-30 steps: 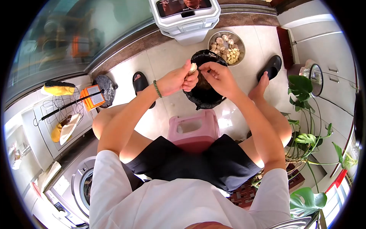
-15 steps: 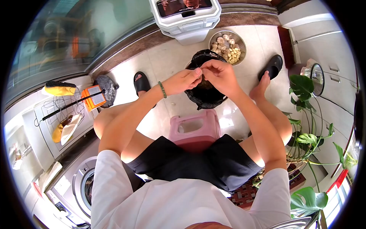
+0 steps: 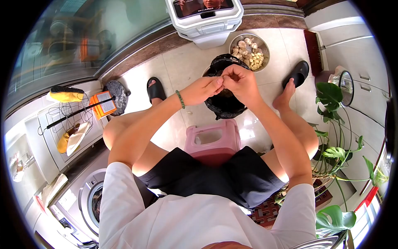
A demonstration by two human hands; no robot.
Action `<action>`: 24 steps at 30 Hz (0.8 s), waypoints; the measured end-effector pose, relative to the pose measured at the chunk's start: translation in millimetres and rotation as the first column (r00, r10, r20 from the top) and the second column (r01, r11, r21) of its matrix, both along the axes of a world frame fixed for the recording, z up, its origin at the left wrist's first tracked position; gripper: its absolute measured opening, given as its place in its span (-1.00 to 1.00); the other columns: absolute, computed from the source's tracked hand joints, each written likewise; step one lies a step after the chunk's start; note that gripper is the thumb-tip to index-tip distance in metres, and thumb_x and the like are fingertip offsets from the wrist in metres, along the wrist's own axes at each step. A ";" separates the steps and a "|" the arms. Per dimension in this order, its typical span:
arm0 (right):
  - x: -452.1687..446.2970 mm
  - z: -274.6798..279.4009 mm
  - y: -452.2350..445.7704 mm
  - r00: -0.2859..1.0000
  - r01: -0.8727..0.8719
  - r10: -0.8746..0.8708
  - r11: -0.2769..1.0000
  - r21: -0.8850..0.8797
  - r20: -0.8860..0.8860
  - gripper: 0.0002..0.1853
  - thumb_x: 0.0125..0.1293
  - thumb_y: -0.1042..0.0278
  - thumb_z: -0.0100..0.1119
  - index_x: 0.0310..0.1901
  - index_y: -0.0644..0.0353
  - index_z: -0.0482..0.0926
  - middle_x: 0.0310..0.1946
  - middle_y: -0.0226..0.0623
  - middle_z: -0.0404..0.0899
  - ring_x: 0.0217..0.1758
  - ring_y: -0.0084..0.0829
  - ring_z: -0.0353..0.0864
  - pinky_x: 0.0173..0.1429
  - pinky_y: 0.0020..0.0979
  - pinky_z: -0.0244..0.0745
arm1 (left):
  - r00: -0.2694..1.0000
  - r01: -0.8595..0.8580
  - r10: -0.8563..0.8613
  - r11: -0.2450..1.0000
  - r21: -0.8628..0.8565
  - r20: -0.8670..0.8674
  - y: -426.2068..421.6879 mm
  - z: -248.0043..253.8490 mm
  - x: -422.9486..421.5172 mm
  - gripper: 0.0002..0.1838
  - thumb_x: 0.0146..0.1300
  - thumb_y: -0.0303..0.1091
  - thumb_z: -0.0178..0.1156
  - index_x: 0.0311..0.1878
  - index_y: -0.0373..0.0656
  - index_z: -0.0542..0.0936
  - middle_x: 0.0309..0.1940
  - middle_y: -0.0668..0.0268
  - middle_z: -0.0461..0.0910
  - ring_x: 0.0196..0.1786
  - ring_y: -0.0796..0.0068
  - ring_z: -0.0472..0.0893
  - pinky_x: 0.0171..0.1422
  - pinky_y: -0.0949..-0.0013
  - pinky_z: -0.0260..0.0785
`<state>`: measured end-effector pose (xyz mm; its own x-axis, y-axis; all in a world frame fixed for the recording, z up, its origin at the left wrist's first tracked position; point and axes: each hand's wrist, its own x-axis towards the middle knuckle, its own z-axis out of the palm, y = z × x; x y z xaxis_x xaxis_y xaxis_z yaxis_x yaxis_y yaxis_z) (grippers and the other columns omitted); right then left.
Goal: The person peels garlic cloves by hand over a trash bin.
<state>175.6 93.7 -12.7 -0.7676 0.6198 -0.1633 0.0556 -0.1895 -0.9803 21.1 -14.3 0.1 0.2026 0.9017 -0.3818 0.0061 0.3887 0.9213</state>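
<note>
My left hand [image 3: 203, 90] and my right hand [image 3: 241, 84] meet over a bin lined with a black plastic bag [image 3: 224, 111]. Fingertips of both are pinched together on a small piece, mostly hidden, that looks like a garlic clove. A green bead bracelet [image 3: 180, 99] circles the left wrist. Just beyond the bin stands a metal bowl [image 3: 266, 45], holding garlic bulbs [image 3: 242, 48] on one side and pale peeled cloves [image 3: 255, 61] on the other. Dark scraps lie inside the bag, partly covered by my hands.
A pink plastic stool [image 3: 212, 152] stands between my legs. Ahead is a white lidded container [image 3: 207, 30] with a screen [image 3: 203, 7] on top. A leafy plant [image 3: 331, 151] grows at right; a wire rack [image 3: 68, 114] and washing machine [image 3: 92, 199] are at left.
The view has shifted slightly. My hands stay over the bin, fingertips drawn closer together, and the pale bit seen between them before is now more hidden.
</note>
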 end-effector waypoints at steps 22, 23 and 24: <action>15.8 -6.5 15.0 0.956 -0.090 -0.027 0.921 0.380 0.292 -0.94 0.18 0.53 0.06 -0.34 0.28 0.54 -0.41 -0.16 0.52 -0.36 -0.19 0.54 -0.19 -0.29 0.46 | 0.927 -0.226 0.251 0.967 -0.120 0.278 8.4 0.8 -3.4 -0.46 0.52 0.18 -0.24 -0.27 -0.14 0.40 -0.54 0.54 0.15 -0.49 0.68 0.14 -0.40 0.55 0.03; 17.5 -5.5 14.7 0.938 -0.175 0.004 0.871 0.460 0.348 -0.91 0.15 0.53 0.08 -0.33 0.28 0.56 -0.38 -0.11 0.52 -0.33 -0.11 0.54 -0.15 -0.24 0.46 | 0.943 -0.210 0.227 0.973 -0.091 0.245 8.7 -2.7 -3.6 -0.52 0.51 0.13 -0.17 -0.28 -0.12 0.39 -0.53 0.55 0.15 -0.49 0.68 0.12 -0.39 0.55 0.04; 19.4 -6.6 14.1 0.937 -0.174 0.003 0.872 0.459 0.349 -0.91 0.15 0.53 0.08 -0.33 0.28 0.56 -0.38 -0.11 0.52 -0.33 -0.11 0.54 -0.15 -0.24 0.46 | 0.956 -0.194 0.204 0.979 -0.064 0.210 8.7 -3.9 -3.0 -0.57 0.51 0.08 -0.10 -0.28 -0.10 0.39 -0.52 0.55 0.15 -0.48 0.68 0.11 -0.38 0.54 0.04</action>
<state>195.0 107.8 -19.3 -0.7774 0.6180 -0.1171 0.3818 0.3156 -0.8687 18.1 -5.6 -3.8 0.1020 0.9160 -0.3880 -0.2710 0.4009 0.8751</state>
